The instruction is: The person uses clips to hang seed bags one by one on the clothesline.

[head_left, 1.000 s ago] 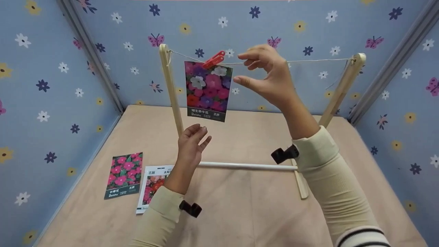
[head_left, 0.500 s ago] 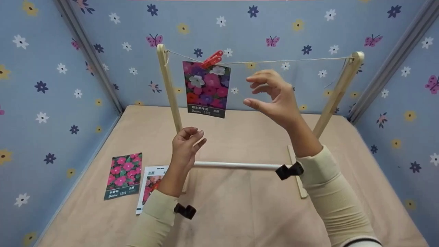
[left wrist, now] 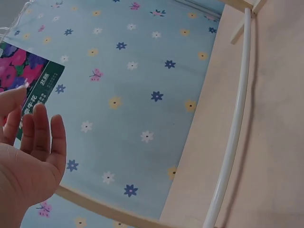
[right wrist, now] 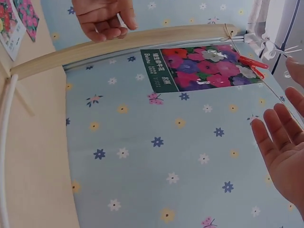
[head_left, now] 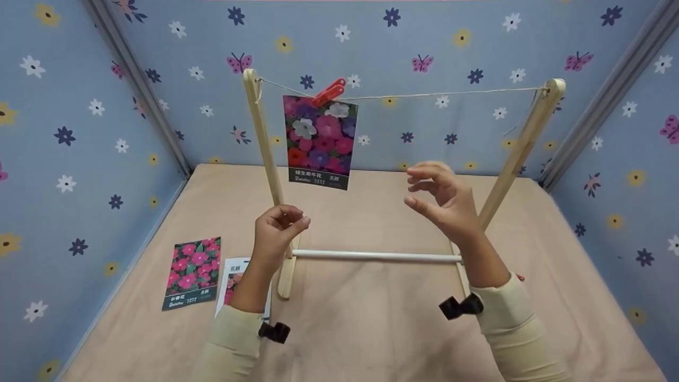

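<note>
A seed packet [head_left: 321, 139] printed with pink, purple and white flowers hangs from a string [head_left: 414, 96], held at its top edge by a red clothespin [head_left: 329, 93]. The string is tied between two wooden posts. Below the packet and to its left is my left hand [head_left: 276, 233], fingers loosely bent and holding nothing, near the left post [head_left: 263, 138]. My right hand [head_left: 448, 199] is lower right of the packet, thumb and fingers apart with nothing between them. The right wrist view also has the packet [right wrist: 204, 69] and clothespin [right wrist: 251, 65], apart from both hands.
A pink-flower seed packet [head_left: 192, 272] lies at left on the table [head_left: 371, 318]. Beside it a white-bordered packet [head_left: 225, 297] is partly hidden by my left arm. A white rod [head_left: 376, 256] joins the posts' feet. Something small and red [head_left: 520, 277] shows beside my right sleeve.
Both hands have moved down and away from the hanging packet, the right one also rightward and the left one slightly leftward. The packet stays clipped on the string.
</note>
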